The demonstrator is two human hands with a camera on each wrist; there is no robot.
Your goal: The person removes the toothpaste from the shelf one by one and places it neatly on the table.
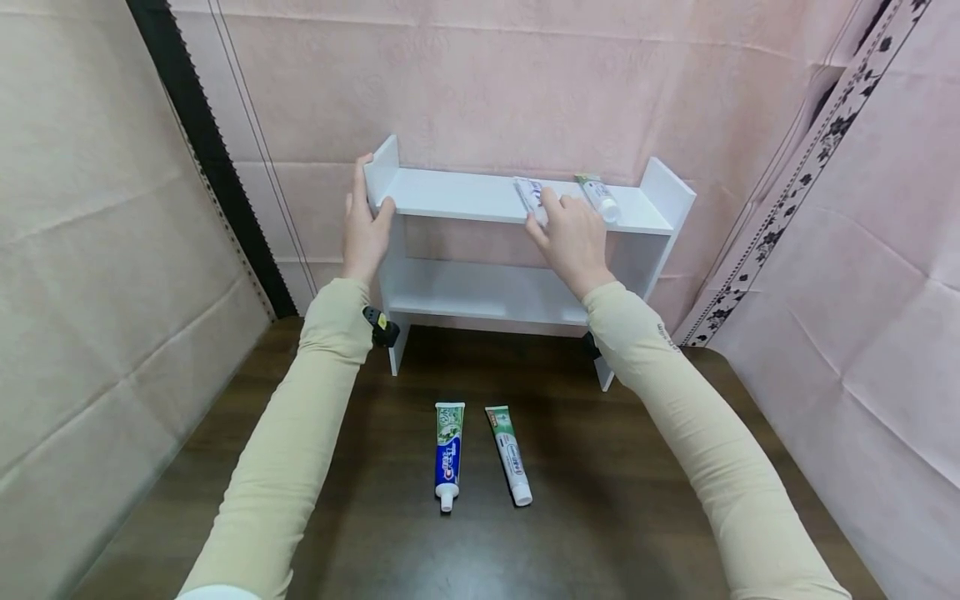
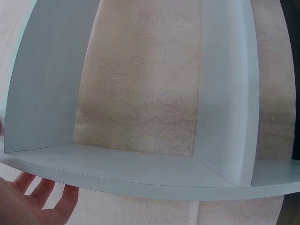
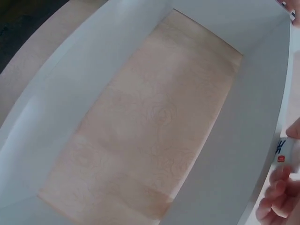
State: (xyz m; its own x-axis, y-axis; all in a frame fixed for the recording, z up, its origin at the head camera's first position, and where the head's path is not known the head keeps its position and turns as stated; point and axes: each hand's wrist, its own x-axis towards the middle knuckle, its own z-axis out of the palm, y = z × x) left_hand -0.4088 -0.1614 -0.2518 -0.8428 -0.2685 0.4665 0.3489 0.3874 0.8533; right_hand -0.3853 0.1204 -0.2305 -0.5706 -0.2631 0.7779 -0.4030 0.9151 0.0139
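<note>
A white two-tier shelf stands at the back of the table. My left hand grips its left side panel, thumb at the front and fingers along the outer face. On the top board, toward the right, my right hand pinches a white toothpaste tube; the right wrist view shows the tube's printed end between thumb and fingers. Just right of it lies another toothpaste tube, white with a green end, partly behind the hand.
On the dark wooden table, in front of the shelf, lie a blue-and-green toothpaste tube and a green-and-white one, caps toward me. The shelf's lower board is below my right hand. Pale cloth hangs behind and at both sides.
</note>
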